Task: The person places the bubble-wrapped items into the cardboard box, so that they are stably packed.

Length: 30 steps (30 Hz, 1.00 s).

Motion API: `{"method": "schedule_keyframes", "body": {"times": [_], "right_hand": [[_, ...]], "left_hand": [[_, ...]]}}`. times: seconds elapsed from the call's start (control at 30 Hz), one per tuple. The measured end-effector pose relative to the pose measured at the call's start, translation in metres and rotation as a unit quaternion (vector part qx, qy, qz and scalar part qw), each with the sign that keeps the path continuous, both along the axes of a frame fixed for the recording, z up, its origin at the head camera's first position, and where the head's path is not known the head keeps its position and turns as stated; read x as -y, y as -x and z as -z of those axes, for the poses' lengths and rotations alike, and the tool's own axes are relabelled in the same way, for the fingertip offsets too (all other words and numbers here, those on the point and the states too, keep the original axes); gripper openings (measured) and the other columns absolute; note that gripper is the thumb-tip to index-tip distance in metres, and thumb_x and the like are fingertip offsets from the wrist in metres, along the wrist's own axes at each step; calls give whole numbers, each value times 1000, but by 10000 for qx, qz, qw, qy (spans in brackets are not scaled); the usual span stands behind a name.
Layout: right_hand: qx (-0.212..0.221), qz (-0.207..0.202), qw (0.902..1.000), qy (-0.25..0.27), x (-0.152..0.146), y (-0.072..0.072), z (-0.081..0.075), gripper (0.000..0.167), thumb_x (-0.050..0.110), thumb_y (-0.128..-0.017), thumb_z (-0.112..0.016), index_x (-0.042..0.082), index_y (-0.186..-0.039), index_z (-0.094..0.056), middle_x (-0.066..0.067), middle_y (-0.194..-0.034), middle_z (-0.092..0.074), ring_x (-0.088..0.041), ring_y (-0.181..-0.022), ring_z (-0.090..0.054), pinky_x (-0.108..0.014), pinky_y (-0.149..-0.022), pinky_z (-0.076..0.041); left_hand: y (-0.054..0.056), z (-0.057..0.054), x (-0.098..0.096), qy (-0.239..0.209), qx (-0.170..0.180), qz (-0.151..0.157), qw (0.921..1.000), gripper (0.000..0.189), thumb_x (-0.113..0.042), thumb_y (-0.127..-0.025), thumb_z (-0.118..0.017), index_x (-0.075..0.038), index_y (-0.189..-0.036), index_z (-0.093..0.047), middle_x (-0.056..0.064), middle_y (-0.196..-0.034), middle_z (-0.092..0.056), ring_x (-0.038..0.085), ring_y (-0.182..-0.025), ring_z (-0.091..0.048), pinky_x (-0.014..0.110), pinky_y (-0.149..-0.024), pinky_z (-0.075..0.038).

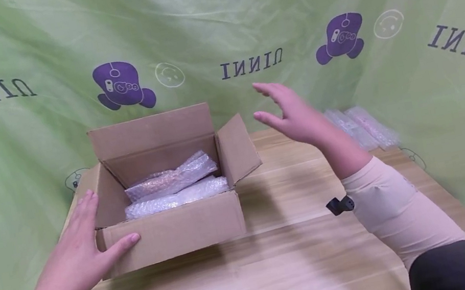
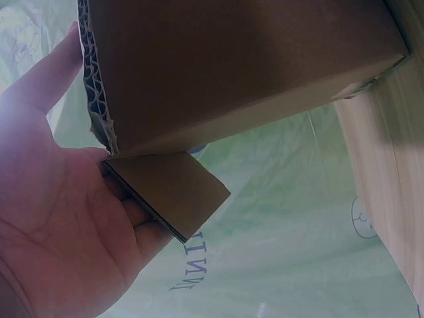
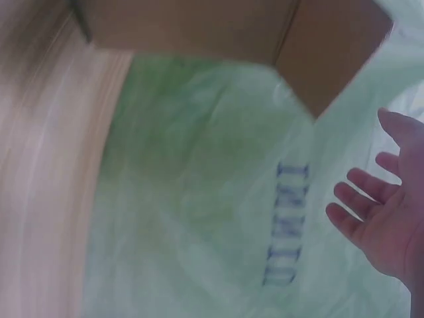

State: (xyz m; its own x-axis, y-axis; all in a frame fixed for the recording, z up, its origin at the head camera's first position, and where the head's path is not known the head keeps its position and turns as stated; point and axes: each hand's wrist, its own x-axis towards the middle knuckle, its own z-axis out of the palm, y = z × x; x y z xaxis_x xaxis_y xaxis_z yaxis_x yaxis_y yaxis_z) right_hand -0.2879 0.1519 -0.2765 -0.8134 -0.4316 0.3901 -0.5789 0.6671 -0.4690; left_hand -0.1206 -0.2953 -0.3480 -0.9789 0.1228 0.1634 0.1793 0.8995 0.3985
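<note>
An uncovered cardboard box [image 1: 182, 231] stands on the left part of the table, its flaps spread outward. Inside lie two bubble-wrapped packages, one at the back [image 1: 173, 179] and another along the front [image 1: 176, 198]. My left hand [image 1: 76, 250] rests on the box's left front corner, fingers extended along the left flap and thumb over the front side. In the left wrist view, its fingertips are partly hidden behind a small flap [image 2: 169, 192]. My right hand [image 1: 295, 116] is raised in the air right of the box, fingers apart, holding nothing.
Two more bubble-wrapped packages [image 1: 362, 127] lie at the table's back right, partly behind my right forearm. A green printed curtain [image 1: 211, 24] surrounds the wooden table [image 1: 283, 271] at the back and sides. The box's right flap [image 1: 239, 149] sticks out toward my right hand.
</note>
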Motion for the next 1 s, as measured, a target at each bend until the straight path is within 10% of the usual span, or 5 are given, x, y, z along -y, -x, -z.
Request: {"method": "schedule_keyframes", "body": {"times": [0.47,1.0], "right_hand": [[544,1458,9875,-261,-81,41,44,74,49,-98,-52,15,-157,-23,-16,-159,-28,-37,-147,-25,-57,-120,-18],[1193,2584,9473,-1470,-143,55,114,80,39,-98,-55,0,-156,-15,-37,-152,-22,-57,-138,-21,-67,-114,-17]], "left_hand": [[1,-1,0,33,-16,0,10000,114,-60,-84,-68,-13,-158,5,7,-166,6,34,-152,3,59,-121,-4],[-1,-2,-1,34,-11,-21,10000,114,-60,-84,-68,-12,-158,4,6,-166,5,34,-152,2,61,-119,-6]]}}
